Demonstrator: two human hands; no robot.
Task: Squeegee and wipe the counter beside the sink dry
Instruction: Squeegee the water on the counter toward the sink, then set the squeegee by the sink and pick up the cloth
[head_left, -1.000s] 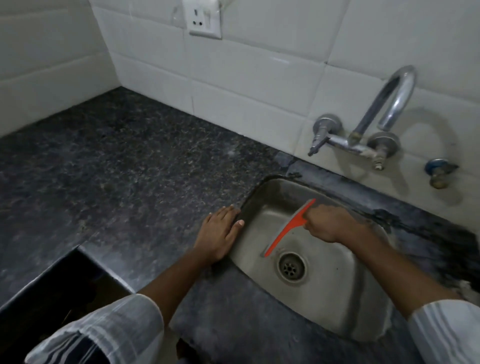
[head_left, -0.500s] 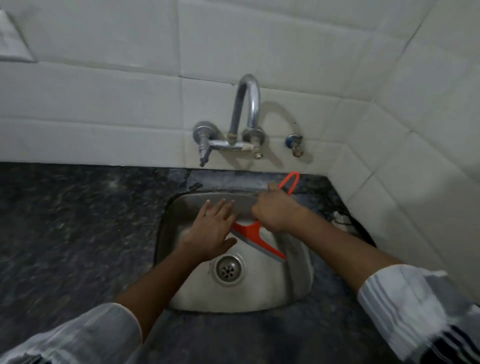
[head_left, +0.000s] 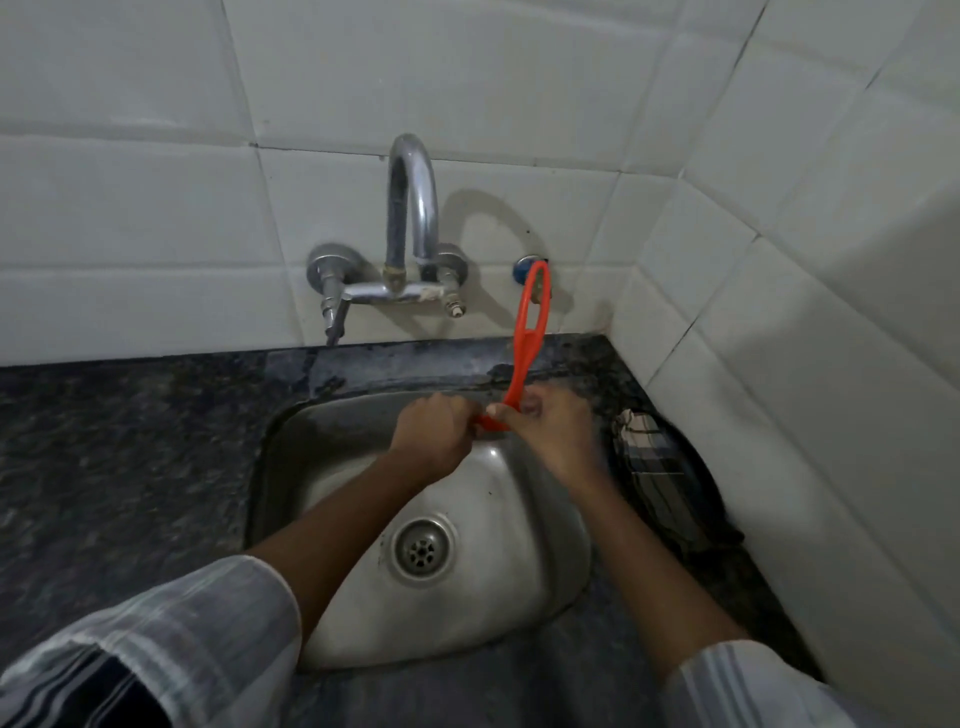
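— White tile behind, dark stone below. Where are your fingers?

— Both sets are closed on the squeegee (head_left: 527, 343), over the back of the sink (head_left: 545, 561). My left hand (head_left: 434, 434) is curled round the blade end, which it hides; my right hand (head_left: 545, 434) pinches the base of the handle, which stands up from my knuckles toward the tap (head_left: 410, 218).

— And the counter you're meant to dry?

— Just past my fingertips, the back strip of counter (head_left: 395, 366) looks wet. A wide stretch runs off beyond my left wrist. I judge the work isn't finished.

— What might go wrong?

— My grip is wet, I'd guess. If the handle slips, it drops into the basin under my palms. Dragging the blade toward the wall instead of the sink would push water into the corner.

— Anything in the sink?

— Nothing but the drain (head_left: 422, 548), below my wrists. A checked cloth (head_left: 652, 462) lies just right of my right hand.
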